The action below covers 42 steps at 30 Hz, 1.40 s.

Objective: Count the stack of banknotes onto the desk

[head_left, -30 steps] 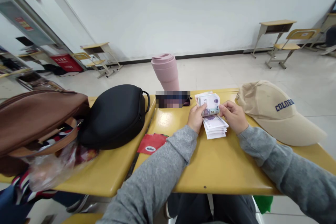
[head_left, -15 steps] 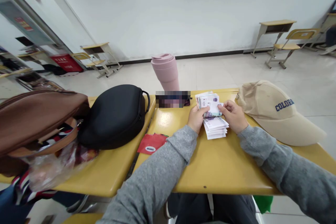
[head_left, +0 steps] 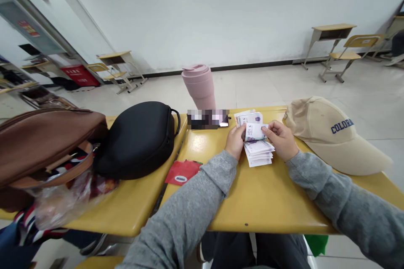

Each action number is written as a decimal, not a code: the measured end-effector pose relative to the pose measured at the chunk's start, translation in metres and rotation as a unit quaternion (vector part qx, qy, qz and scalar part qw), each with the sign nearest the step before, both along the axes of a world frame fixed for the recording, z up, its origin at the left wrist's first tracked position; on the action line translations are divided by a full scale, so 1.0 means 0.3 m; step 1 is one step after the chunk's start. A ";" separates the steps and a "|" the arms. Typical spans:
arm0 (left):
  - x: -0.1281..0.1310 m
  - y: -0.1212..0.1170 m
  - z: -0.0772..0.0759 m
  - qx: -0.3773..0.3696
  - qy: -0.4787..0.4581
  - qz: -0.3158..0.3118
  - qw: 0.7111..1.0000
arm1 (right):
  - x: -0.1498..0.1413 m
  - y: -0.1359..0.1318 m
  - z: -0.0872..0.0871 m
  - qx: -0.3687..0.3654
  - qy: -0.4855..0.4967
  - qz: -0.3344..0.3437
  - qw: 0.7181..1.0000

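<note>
- Paper banknotes are the matter in hand: a held wad of notes [head_left: 251, 121] sits in the left hand [head_left: 235, 141], with a separate stack of notes [head_left: 259, 153] lying on the yellow surface [head_left: 259, 201] directly beneath and between both hands.
- Left hand: closed around the near end of the held wad, thumb on top.
- Right hand [head_left: 280, 138]: fingers pinched narrow on a single note [head_left: 254, 131], which is curled over and partly lifted off the wad.
- Progress, as a judgement: the laid stack appears thicker than what remains in the left hand, so most notes look already put down; the held remainder is still to go.
- Orientation: the held wad's long axis runs away from the person, its far end pointing toward the pink cup [head_left: 199, 86] beyond the hands. The laid stack's long axis runs roughly left to right, slightly fanned.
- Surroundings: tan cap [head_left: 328, 132] just right of the right hand; black case [head_left: 137, 138] and brown bag [head_left: 47, 143] well to the left; red packet [head_left: 182, 172] near the left sleeve.
</note>
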State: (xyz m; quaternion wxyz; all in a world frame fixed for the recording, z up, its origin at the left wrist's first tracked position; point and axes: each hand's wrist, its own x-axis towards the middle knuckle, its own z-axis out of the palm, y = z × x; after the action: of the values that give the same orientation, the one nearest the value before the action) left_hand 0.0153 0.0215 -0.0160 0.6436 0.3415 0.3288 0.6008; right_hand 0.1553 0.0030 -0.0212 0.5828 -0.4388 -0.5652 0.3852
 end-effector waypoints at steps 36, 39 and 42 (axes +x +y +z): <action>-0.002 0.017 -0.033 0.003 0.006 -0.015 1.000 | -0.005 -0.021 0.015 0.015 0.008 0.029 0.999; -0.003 0.017 -0.034 -0.004 0.004 -0.011 1.000 | -0.003 -0.022 0.014 0.021 -0.002 0.030 0.999; -0.003 0.015 -0.031 -0.006 0.001 -0.012 1.000 | -0.002 -0.021 0.013 0.019 -0.003 0.029 0.999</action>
State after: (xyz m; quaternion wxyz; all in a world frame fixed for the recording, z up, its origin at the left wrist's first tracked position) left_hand 0.0145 0.0261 -0.0253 0.6525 0.3416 0.3292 0.5909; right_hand 0.1547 -0.0034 -0.0173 0.5778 -0.4122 -0.5866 0.3901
